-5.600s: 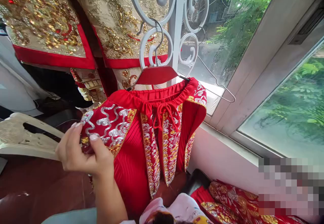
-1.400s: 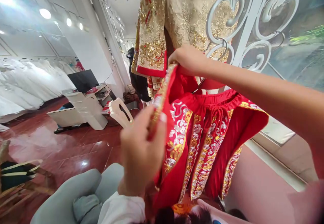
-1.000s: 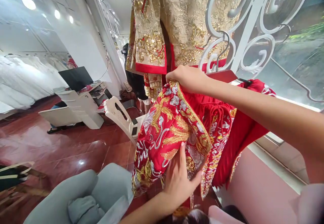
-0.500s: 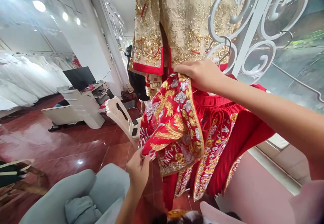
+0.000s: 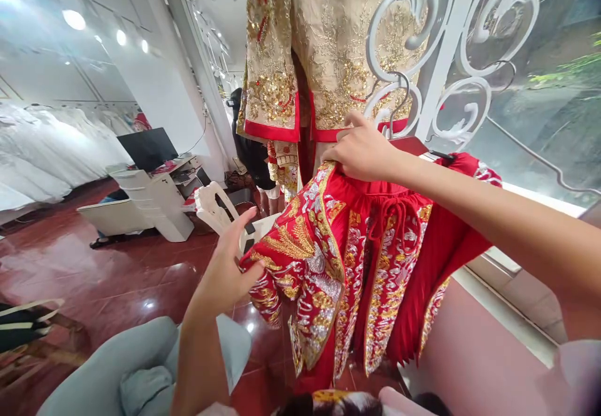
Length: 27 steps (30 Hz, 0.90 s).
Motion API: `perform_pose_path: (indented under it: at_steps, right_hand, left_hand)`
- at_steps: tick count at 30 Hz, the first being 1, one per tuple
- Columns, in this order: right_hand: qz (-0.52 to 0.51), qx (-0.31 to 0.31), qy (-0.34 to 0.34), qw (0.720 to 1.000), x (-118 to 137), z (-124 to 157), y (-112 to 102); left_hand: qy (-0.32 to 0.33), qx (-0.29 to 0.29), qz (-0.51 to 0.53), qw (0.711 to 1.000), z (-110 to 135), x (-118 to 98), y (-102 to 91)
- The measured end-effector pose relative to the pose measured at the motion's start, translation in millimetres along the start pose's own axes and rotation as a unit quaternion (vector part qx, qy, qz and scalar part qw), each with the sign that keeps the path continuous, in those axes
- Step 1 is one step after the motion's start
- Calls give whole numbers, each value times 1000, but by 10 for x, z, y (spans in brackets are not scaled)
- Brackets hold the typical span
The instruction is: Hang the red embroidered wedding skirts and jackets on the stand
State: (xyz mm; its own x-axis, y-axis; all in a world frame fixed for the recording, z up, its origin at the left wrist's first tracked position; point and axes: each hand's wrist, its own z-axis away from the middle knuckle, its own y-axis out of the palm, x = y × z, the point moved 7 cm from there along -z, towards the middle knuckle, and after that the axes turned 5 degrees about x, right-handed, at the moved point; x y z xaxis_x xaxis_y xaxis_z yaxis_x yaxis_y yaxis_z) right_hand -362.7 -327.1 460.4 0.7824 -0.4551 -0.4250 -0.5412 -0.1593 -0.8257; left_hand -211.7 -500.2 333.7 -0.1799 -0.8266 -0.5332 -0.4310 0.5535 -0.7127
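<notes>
A red garment (image 5: 295,247) with gold and silver embroidery and gold-trimmed edges hangs beneath my right hand (image 5: 357,146). That hand is closed on its top edge. My left hand (image 5: 225,272) is at the garment's left side, index finger stretched out and thumb apart, the thumb lying by the cloth edge. Beside the garment, partly overlapped by it, is a red skirt (image 5: 394,240) with a gathered waistband, a tied cord bow and embroidered panels. A hanger (image 5: 399,103) with a metal hook rises behind my right wrist.
A beige, gold-sequinned garment (image 5: 338,59) with red hems hangs above. White scrollwork metal (image 5: 444,59) stands at the right by the window. Below left is a grey-blue armchair (image 5: 107,366); behind are a white chair (image 5: 213,200), a desk (image 5: 154,203) and white gowns (image 5: 51,153).
My left hand has loosened from the garment's lower corner, moved up and left, and spread its fingers. The garment's panel has dropped downward. My right hand is slightly lower, still holding the top edge.
</notes>
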Motion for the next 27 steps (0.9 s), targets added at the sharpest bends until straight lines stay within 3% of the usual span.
perform_pose_path:
  at_steps: [3,5,7,10,13,16,19,20,23,25,27]
  right_hand:
    - [49,6,7,999,28,0,-7]
    - [58,-6,7,998,38,-9,-23]
    - [46,-17,0,999,41,-24,-46]
    - [20,-9,-19,1000,40,-1,-111]
    - [-24,-35,-12,999,-14,225,-284]
    - [-34,-104,125,986,-271,753,-400]
    - [43,-103,365,924,-642,1461,-273]
    - [52,-84,408,907,-720,1641,-200]
    - [24,-11,451,892,-864,1890,-42]
    - [7,31,465,885,-946,1911,-51]
    - [-7,30,476,879,-1041,1894,-137]
  left_hand:
    - [67,59,-117,989,-138,-617,222]
    - [61,33,-204,977,-320,-856,384]
    - [30,-7,-291,956,-505,-947,521]
    - [-14,-52,-364,930,-700,-898,594]
    - [-22,-41,-341,939,-834,-747,530]
    - [-1,29,-260,965,-949,-624,473]
    - [34,106,-141,984,-1037,-605,471]
    - [38,134,-98,985,-1063,-604,487]
    - [21,192,-6,981,-1155,-579,545]
    - [14,188,5,982,-1231,-568,558]
    - [20,167,-5,986,-1299,-589,559]
